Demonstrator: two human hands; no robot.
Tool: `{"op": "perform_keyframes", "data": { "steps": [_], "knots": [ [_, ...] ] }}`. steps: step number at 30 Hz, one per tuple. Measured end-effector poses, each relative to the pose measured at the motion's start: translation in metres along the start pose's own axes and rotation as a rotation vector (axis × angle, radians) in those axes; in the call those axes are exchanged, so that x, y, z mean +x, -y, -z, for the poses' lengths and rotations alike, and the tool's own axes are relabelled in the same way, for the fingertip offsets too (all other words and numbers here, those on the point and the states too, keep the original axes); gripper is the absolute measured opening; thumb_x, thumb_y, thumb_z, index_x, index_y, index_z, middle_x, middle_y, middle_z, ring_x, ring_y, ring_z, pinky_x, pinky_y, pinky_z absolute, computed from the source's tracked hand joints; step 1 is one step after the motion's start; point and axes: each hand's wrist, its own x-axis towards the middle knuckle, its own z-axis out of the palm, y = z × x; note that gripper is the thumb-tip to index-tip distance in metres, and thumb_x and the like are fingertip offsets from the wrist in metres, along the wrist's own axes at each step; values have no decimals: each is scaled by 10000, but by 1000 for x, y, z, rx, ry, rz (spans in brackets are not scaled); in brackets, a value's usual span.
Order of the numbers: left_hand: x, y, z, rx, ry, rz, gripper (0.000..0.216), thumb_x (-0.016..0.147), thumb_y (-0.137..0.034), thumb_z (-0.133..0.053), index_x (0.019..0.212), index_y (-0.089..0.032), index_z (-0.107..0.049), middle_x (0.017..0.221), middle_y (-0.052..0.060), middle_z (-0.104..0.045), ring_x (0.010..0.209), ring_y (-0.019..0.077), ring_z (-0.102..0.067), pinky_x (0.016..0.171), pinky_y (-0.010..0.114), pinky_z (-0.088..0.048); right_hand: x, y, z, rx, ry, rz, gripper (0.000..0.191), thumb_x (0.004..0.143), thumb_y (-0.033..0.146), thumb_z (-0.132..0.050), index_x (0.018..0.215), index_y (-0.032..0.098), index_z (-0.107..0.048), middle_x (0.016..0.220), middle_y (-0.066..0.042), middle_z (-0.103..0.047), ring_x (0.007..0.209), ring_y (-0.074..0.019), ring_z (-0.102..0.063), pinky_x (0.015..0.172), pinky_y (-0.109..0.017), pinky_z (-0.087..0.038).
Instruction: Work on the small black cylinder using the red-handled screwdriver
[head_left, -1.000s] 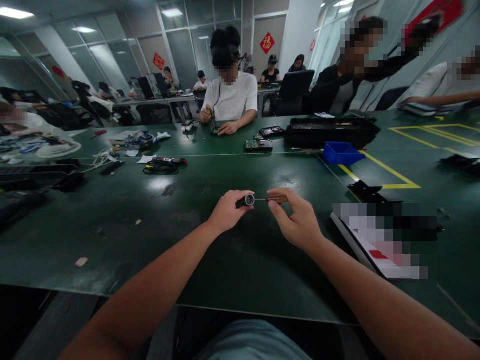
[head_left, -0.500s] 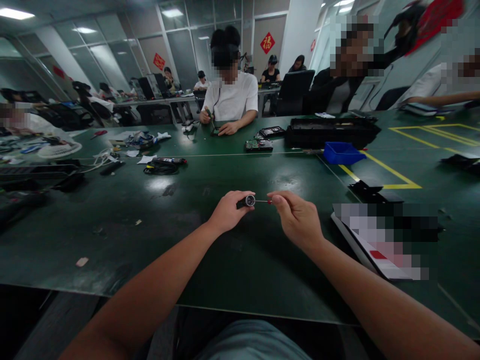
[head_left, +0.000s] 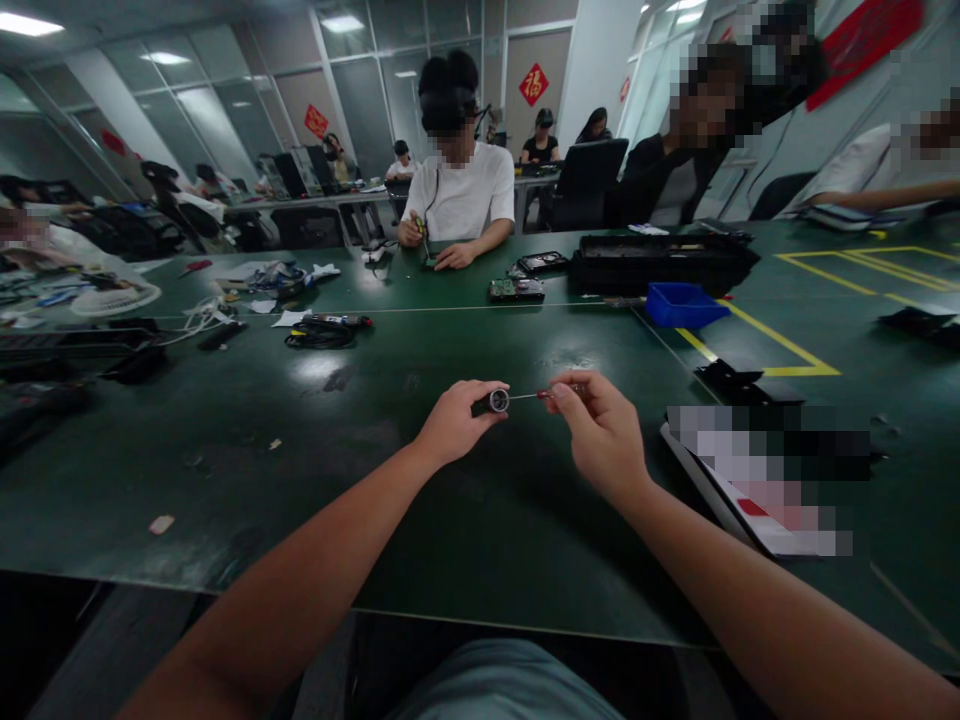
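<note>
Between the thumb and fingers of my left hand [head_left: 456,425] is a small black cylindrical piece [head_left: 496,401] with a round, silvery-rimmed end facing me. My right hand [head_left: 606,432] is closed around the handle of a thin screwdriver [head_left: 541,394], which has a red part where the metal shaft begins. The shaft points left, and its tip meets the edge of the round end; whether it sits inside cannot be made out. Both hands are raised above the green table [head_left: 420,530].
To the right lie a white-and-red packet [head_left: 757,507] and black bracket-like parts [head_left: 739,383]. Farther back are a blue bin [head_left: 686,305], a long black casing [head_left: 664,265], a hard drive [head_left: 516,290] and a coiled black cable [head_left: 324,332]. A co-worker [head_left: 469,195] sits opposite.
My right hand has shifted slightly right with its fingers curled differently, showing more of the screwdriver's handle. The shaft now slopes a little upward to the right. My left hand stays nearly still.
</note>
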Motion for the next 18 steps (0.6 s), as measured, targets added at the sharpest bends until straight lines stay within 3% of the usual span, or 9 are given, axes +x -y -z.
{"op": "perform_keyframes", "data": {
  "steps": [7, 12, 14, 18],
  "knots": [
    [0, 3, -1, -52, -33, -79, 376, 871, -218, -745, 1241, -247, -684, 1202, 48, -720, 1135, 231, -635, 1024, 428, -471, 8, -13, -7, 329, -121, -177, 271, 934, 474, -606, 934, 220, -698, 810, -20, -696, 721, -168, -653, 740, -356, -545],
    [2, 1, 1, -23, -70, -60, 354, 877, -214, -735, 1227, -250, -692, 1205, 52, -719, 1145, 240, -630, 1030, 441, -465, 12, -14, -7, 550, -145, -420, 296, 831, 508, -713, 827, 214, -680, 748, -13, -665, 661, -152, -620, 651, -313, -552],
    [2, -1, 2, 4, -63, -36, 358, 876, -224, -739, 1229, -250, -689, 1182, 50, -723, 1126, 241, -631, 1019, 441, -466, 13, -14, -7, 553, -165, -421, 294, 825, 507, -718, 819, 217, -673, 740, -7, -659, 646, -145, -608, 634, -301, -547],
    [2, -1, 2, 23, -47, -10, 375, 874, -252, -747, 1243, -245, -680, 1139, 40, -730, 1085, 235, -633, 991, 426, -470, 10, -16, -7, 397, -183, -261, 280, 894, 513, -645, 893, 233, -663, 802, -9, -684, 695, -156, -634, 679, -321, -552]
  ]
}}
